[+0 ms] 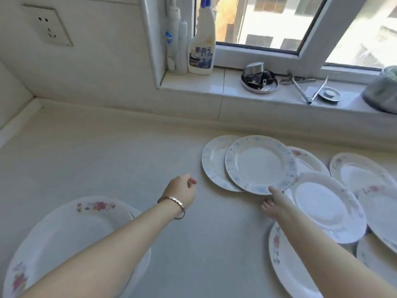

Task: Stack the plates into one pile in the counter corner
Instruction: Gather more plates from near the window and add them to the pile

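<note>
Two blue-patterned plates overlap mid-counter: the upper one [260, 163] lies partly over the lower one [211, 162]. My right hand [277, 204] reaches to the upper plate's near rim, thumb on top of the edge and fingers at or under it. My left hand [182, 191], with a bracelet at the wrist, hovers loosely curled and holding nothing just left of those plates. Several more floral plates lie scattered at the right, among them a white one [328, 206]. A pink-flowered plate [71, 235] sits at the near left. The counter corner [36, 102] is at the far left.
On the window sill stand a spray cleaner bottle [202, 43], a pump bottle [175, 37], a round metal dish of small parts [258, 81], tongs [309, 91] and a pot [382, 91]. A wall socket [48, 26] is above the corner.
</note>
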Tool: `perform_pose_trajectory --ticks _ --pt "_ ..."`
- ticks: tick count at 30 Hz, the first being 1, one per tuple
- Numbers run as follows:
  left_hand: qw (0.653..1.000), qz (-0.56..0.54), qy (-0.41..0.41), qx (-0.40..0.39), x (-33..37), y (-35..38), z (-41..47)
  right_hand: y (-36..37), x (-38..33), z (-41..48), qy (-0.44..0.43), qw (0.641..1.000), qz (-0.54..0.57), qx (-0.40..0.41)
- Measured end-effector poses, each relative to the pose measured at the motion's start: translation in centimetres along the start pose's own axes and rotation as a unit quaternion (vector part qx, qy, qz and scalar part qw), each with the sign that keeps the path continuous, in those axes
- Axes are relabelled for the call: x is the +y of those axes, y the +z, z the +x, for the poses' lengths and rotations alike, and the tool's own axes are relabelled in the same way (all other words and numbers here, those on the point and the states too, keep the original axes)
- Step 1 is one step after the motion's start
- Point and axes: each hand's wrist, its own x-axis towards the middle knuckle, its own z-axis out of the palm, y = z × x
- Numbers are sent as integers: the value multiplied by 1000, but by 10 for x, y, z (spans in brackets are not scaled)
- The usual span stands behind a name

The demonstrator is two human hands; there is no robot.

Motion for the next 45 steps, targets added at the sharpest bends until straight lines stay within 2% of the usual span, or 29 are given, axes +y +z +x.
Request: perform_pose_trajectory --ticks 3,6,8,12,15,21,27,35,37,40,45 --pt "989 -119 -89 -25 7 24 17 -3 -9 16 -4 996 84 -16" --pt "938 -269 -211 -50 12 44 37 -3 -12 27 -14 995 97 -32" --pt "906 -329 -260 -58 17 57 49 -4 -13 32 -25 995 86 -38" --pt "863 -409 -292 -50 27 75 75 -5 -21 37 -63 996 15 -58" --pt "840 -446 -308 -13 35 82 89 -7 -25 41 -60 993 -4 -100" --pt "841 -431 -323 50 48 90 95 -6 -30 37 -49 990 14 -133" --pt "865 -400 -294 74 49 76 85 -4 -28 22 -57 985 65 -150" --pt "908 -289 -242 183 -28 -15 39 11 -31 -28 -124 966 99 -202" --pt "903 -298 -226 212 -45 -47 14 19 -27 -45 -135 959 108 -225" --pt "876 -359 -212 243 -74 -88 -30 37 -15 -72 -145 946 116 -267" --pt "835 -412 -232 281 -131 -131 -102 70 22 -111 -124 945 74 -294"
